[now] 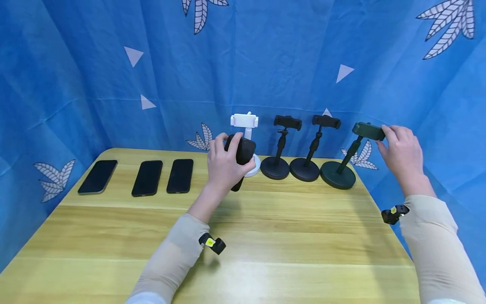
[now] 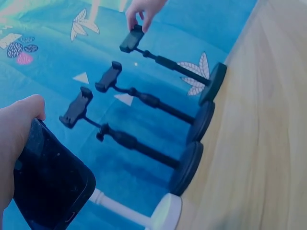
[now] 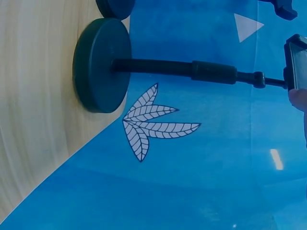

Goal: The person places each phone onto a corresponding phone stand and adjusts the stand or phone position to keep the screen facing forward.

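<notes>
My left hand (image 1: 224,162) grips a black phone (image 1: 244,150) in front of the white phone stand (image 1: 244,120), partly covering its pole and base. Below my left thumb another dark piece shows; whether it belongs to the same phone I cannot tell. In the left wrist view the held phone (image 2: 53,177) fills the lower left corner, with the thumb along its edge. At the far right, my right hand (image 1: 404,150) pinches the right end of the clamp on a dark green phone stand (image 1: 339,174). That stand's round base (image 3: 103,64) rests on the table.
Two black phone stands (image 1: 275,167) (image 1: 305,169) stand between the white and green ones. Three phones (image 1: 98,177) (image 1: 147,178) (image 1: 180,176) lie flat on the left of the wooden table (image 1: 284,236). A blue patterned curtain (image 1: 273,63) hangs behind the table.
</notes>
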Demonstrator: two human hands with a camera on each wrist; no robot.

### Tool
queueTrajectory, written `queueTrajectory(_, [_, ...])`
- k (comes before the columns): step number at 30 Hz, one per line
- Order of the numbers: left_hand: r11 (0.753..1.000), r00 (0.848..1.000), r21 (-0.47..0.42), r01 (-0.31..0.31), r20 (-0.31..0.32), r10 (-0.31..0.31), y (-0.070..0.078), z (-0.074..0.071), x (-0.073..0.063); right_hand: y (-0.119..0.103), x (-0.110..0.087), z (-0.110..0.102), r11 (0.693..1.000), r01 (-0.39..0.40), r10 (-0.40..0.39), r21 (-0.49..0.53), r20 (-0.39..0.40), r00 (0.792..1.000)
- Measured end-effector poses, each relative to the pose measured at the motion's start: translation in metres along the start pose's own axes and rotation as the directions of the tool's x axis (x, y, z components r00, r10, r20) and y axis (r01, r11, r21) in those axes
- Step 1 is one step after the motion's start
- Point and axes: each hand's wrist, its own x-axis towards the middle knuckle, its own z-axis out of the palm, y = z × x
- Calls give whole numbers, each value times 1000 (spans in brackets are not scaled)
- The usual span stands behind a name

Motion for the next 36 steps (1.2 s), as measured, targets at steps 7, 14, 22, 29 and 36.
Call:
queueTrajectory(7, [999,999,-32,-29,-46,28,14,4,10,1,-1,-1,1000,-2,2,9,-11,1000])
queueTrajectory(14, [998,998,-48,-39,-48,36,28,9,18,2,-2,-2,1000,5,-5,-11,-36,999])
queueTrajectory(22, [998,999,-63,-32,-35,30,44,16,27,0,-4,-1,999,-13,12,-48,-38,999])
queueTrajectory(29, [998,999,-60,-35,-14,34,56,24,33,3,-4,-3,999,-1,0,-48,-33,999])
queueTrajectory(36, [998,999,-46,-41,24,42,67,34,38,3,-2,-3,998,37,-39,-54,-28,999])
